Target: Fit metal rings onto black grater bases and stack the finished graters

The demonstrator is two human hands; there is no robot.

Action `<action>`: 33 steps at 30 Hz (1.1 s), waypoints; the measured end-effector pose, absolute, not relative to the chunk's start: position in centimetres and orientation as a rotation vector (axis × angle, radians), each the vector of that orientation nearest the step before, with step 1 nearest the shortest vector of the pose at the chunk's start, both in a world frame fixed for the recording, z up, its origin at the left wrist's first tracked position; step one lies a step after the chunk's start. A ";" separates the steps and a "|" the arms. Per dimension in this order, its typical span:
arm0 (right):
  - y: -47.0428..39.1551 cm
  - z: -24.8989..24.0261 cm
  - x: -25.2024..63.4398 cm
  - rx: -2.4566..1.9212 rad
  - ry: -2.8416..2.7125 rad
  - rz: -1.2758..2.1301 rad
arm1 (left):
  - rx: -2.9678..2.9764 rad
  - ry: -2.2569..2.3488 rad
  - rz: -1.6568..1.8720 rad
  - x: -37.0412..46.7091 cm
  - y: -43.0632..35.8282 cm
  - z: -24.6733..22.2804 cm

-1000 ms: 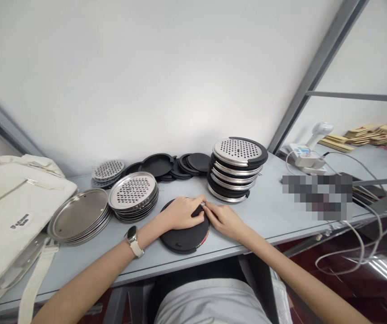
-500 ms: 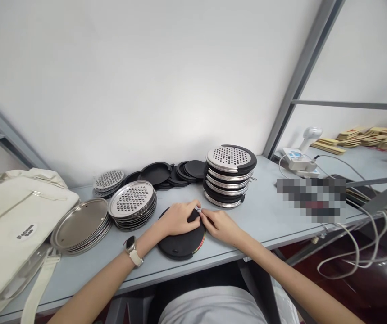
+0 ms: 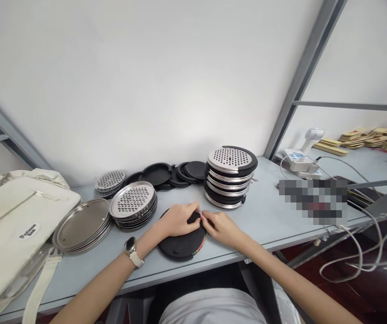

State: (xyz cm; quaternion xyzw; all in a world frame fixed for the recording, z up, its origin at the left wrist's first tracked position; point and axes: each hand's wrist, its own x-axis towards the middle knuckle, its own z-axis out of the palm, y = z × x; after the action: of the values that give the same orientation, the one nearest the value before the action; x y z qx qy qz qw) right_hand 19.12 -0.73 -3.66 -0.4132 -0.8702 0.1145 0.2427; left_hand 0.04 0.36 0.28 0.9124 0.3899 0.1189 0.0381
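A black round disc with a red and yellow strip along its right edge lies on the table in front of me. My left hand rests across its top, thumb and fingers closed on the far right rim. Opposite it, my right hand pinches a small shiny metal piece at that rim; the fingers partly hide it. Behind my hands rises a stack of silver perforated discs with black rims. To the left are perforated metal grater plates and plain round metal plates.
Black round covers and thin perforated discs lie along the wall. A cream bag occupies the left end. On the right are a white scanner-like device, white cables, wooden pieces and a grey metal frame.
My hands keep nearly the same hold on the black disc, with only a slight shift of the right fingertips at the metal piece. The view has moved slightly.
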 end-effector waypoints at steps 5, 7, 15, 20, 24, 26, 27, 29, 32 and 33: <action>-0.5 -3.9 19.1 -1.145 -2.388 0.289 | 2.804 1.209 0.356 0.1 0.3 0.3; -0.5 -3.9 19.0 -1.148 -2.390 0.287 | 2.804 1.219 0.355 0.1 0.3 0.3; -0.6 -3.8 19.1 -1.137 -2.376 0.321 | 2.824 1.220 0.324 0.1 0.3 0.2; -0.6 -3.7 19.1 -1.127 -2.361 0.338 | 2.820 1.226 0.315 0.0 0.5 0.0; -0.7 -3.6 19.0 -1.113 -2.362 0.356 | 2.837 1.203 0.329 -0.1 0.5 -0.2; -0.7 -3.5 19.1 -1.112 -2.359 0.365 | 2.845 1.196 0.330 -0.1 0.5 -0.2; -0.7 -3.5 19.1 -1.114 -2.356 0.372 | 2.849 1.199 0.327 -0.1 0.5 -0.2; -0.7 -3.5 19.2 -1.119 -2.352 0.391 | 2.861 1.210 0.317 -0.1 0.5 -0.1; -0.6 -3.5 19.2 -1.124 -2.342 0.413 | 2.883 1.216 0.306 -0.1 0.4 -0.1; -0.6 -3.5 19.2 -1.123 -2.341 0.414 | 2.888 1.216 0.306 -0.1 0.4 -0.1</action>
State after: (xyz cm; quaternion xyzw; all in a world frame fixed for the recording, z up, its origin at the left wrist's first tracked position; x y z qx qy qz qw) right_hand 19.18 -0.60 -3.54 -0.4133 -0.8612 0.1525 0.2535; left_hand -0.06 0.45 -0.07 0.9173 0.3861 0.0971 -0.0035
